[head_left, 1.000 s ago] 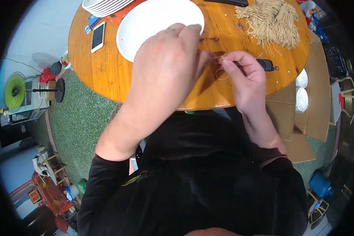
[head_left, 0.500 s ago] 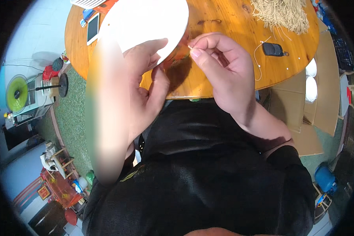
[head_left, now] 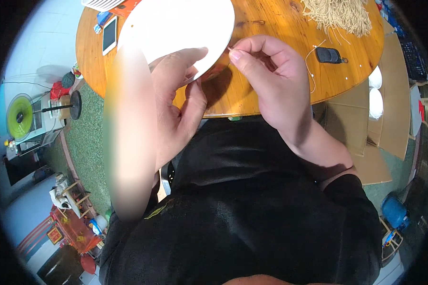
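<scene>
Plate [head_left: 176, 28] taken as landmark. Right hand [head_left: 276, 76]: held just right of the plate's edge; thumb and index fingertips are pinched together on a small tip of cord [head_left: 230, 48]. Left hand [head_left: 178, 90]: index is extended over the plate's near part, thumb is bent by its rim; whether the plate is gripped cannot be told. Right of the plate, beyond the right hand, a loose strand [head_left: 313, 78] and a black fob [head_left: 329, 55] are seen; farther off, a yarn bundle [head_left: 337, 19]. Left of the plate, a phone [head_left: 110, 35] is laid.
</scene>
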The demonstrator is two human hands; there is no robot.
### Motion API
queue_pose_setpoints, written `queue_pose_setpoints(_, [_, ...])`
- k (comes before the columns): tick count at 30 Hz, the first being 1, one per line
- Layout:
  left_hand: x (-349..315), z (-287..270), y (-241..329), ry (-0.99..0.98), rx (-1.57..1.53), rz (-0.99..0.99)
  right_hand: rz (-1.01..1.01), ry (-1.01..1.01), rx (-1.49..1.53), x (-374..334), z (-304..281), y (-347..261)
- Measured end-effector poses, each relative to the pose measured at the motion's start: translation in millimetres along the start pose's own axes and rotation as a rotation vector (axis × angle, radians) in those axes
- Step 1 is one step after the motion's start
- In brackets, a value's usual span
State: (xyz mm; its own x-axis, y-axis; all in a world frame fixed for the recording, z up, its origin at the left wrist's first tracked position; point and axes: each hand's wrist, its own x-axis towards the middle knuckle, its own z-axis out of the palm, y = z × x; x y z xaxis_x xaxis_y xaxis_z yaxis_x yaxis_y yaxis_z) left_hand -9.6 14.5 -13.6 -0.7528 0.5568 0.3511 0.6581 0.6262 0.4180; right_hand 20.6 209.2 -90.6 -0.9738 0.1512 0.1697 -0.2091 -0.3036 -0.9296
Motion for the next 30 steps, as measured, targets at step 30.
queue_pose_setpoints(30, [44,-25,-10,-0.219,-0.062,0.003,0.014,0.034,-0.237,6,-3,-2])
